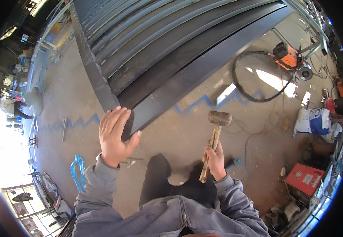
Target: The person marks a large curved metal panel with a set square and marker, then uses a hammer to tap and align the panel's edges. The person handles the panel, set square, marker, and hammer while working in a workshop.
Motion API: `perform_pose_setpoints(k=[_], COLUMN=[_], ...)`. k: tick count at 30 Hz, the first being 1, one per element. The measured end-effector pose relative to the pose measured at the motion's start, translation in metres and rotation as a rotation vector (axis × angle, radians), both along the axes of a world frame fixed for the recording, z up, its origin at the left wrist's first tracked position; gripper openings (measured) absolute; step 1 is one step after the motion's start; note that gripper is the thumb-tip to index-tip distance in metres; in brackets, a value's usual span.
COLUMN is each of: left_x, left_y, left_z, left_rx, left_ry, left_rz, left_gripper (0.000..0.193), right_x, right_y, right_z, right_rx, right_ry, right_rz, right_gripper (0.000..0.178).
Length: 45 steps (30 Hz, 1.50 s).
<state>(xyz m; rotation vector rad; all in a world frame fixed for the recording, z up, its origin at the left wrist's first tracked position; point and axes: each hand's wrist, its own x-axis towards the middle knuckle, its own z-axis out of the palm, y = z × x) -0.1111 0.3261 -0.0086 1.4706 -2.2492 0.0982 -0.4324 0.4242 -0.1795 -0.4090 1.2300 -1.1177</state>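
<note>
A large dark metal louvred panel (187, 78) reaches from the top of the view down toward me, its slats running between frame bars. Against its near corner rests my left hand (116, 134), fingers stretched over the end of the frame and thumb apart. My right hand (214, 158) is wrapped round the wooden handle of a hammer (220, 118). The hammer stands head up, its worn, blocky head well to the right of the panel's corner and not touching it. Part of the handle is hidden by my fingers.
On the right are an orange and black machine (285, 55) with a looped black cable (236, 81), a white and blue sack (313, 121) and a red box (304, 178). A blue plastic strip (76, 172) lies at left. Another person (11, 107) is far left.
</note>
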Motion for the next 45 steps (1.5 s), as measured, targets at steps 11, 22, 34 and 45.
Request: perform_pose_setpoints(k=[11,22,34,45], left_x=[-0.062,-0.117,-0.219,-0.531], left_y=[-0.007,-0.077,-0.160,-0.234], left_z=[0.034,0.020,0.037,0.056], left_rx=[0.190,0.289,0.397,1.412], left_ry=[-0.203,-0.110,0.000,1.544], left_rz=[0.238,0.111,-0.047,-0.119], left_gripper=[0.076,0.089,0.089,0.042], right_x=[-0.102,-0.121,-0.210,-0.390], right_y=[0.060,-0.022,-0.126,-0.280], right_z=[0.192,0.236,0.286,0.278], right_rx=[0.114,0.198,0.202,-0.455], right_ry=[0.252,0.317,0.333,0.895], right_rz=[0.210,0.188,0.117,0.616], right_gripper=[0.014,0.023,0.042,0.074])
